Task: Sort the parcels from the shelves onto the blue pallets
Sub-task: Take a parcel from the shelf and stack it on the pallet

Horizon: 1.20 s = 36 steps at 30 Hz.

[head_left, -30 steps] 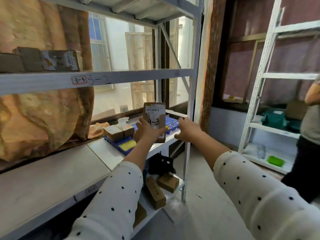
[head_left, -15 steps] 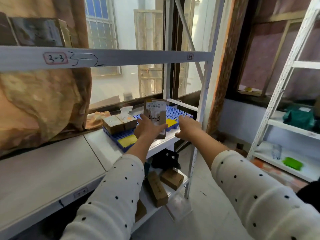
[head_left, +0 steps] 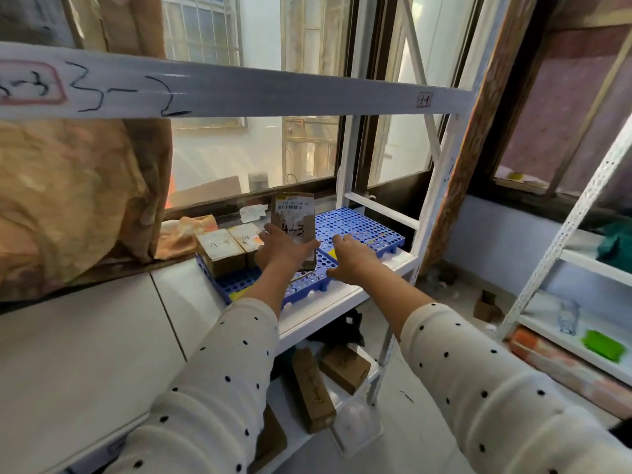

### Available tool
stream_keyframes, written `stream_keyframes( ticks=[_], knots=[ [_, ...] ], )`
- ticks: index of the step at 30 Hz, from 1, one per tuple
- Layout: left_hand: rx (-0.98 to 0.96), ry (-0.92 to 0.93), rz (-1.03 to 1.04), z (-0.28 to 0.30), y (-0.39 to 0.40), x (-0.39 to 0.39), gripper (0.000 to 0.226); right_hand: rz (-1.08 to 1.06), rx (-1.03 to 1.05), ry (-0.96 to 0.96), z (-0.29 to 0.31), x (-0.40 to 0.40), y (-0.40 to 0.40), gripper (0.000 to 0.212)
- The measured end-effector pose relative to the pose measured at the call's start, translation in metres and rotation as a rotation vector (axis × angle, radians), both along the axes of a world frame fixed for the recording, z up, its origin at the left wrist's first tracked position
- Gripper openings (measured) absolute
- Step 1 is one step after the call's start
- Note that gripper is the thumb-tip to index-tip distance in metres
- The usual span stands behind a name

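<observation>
My left hand [head_left: 282, 249] grips a brown cardboard parcel [head_left: 294, 217] marked "4-3", held upright over the blue pallets. Its lower end is at the pallet surface, hidden behind my hand. Two blue perforated pallets lie side by side on the white shelf: a left pallet [head_left: 239, 283] and a right pallet [head_left: 362, 227]. Two small brown parcels [head_left: 227, 248] with white labels stand on the left pallet, just left of my left hand. My right hand [head_left: 352, 258] hovers empty over the seam between the pallets, fingers spread, palm down.
The white shelf board [head_left: 85, 354] stretches left. A beam [head_left: 239, 92] marked "3-2" crosses overhead. More brown parcels [head_left: 313, 388] lie on the lower shelf. An orange patterned cloth [head_left: 78, 200] hangs at left. A second white rack [head_left: 581, 302] stands at right.
I have come closer to the shelf. Both hands moved forward and down; the "4-3" parcel went from raised in front of the pallets to low over them.
</observation>
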<state>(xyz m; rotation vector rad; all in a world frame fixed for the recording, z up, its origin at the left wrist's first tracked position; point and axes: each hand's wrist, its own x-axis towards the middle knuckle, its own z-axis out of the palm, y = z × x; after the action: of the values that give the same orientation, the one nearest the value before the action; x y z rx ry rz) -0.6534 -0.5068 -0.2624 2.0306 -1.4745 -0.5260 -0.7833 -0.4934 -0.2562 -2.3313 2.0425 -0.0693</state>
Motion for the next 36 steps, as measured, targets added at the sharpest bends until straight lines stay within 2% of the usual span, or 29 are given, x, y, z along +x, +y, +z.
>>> stream_keyframes(
  ticks=[7, 11, 17, 21, 26, 30, 32, 36],
  knots=[
    [0.035, 0.018, 0.041, -0.01, -0.042, -0.005, 0.111, 0.155, 0.051, -0.069, -0.011, 0.002, -0.048, 0.071],
    [0.05, 0.025, 0.087, -0.015, -0.073, -0.01, 0.113, 0.215, 0.07, -0.197, -0.014, 0.004, -0.084, 0.064],
    [0.04, 0.058, 0.097, -0.023, -0.128, -0.019, 0.097, 0.246, 0.115, -0.329, -0.015, -0.005, -0.146, 0.059],
    [0.052, -0.02, 0.113, -0.035, -0.162, -0.019, 0.09, 0.333, 0.168, -0.354, -0.022, -0.017, -0.189, 0.053],
    [0.066, -0.1, 0.175, -0.047, -0.192, -0.013, 0.078, 0.396, 0.246, -0.248, -0.035, -0.014, -0.236, 0.054],
    [0.148, -0.318, 0.206, -0.054, -0.202, -0.002, 0.063, 0.461, 0.351, -0.202, -0.05, -0.002, -0.261, 0.055],
    [0.209, -0.433, 0.193, -0.054, -0.208, 0.003, 0.061, 0.468, 0.401, -0.186, -0.055, 0.004, -0.276, 0.054],
    [0.267, -0.53, 0.161, -0.053, -0.225, 0.01, 0.064, 0.483, 0.478, -0.164, -0.061, 0.013, -0.301, 0.043]
  ],
)
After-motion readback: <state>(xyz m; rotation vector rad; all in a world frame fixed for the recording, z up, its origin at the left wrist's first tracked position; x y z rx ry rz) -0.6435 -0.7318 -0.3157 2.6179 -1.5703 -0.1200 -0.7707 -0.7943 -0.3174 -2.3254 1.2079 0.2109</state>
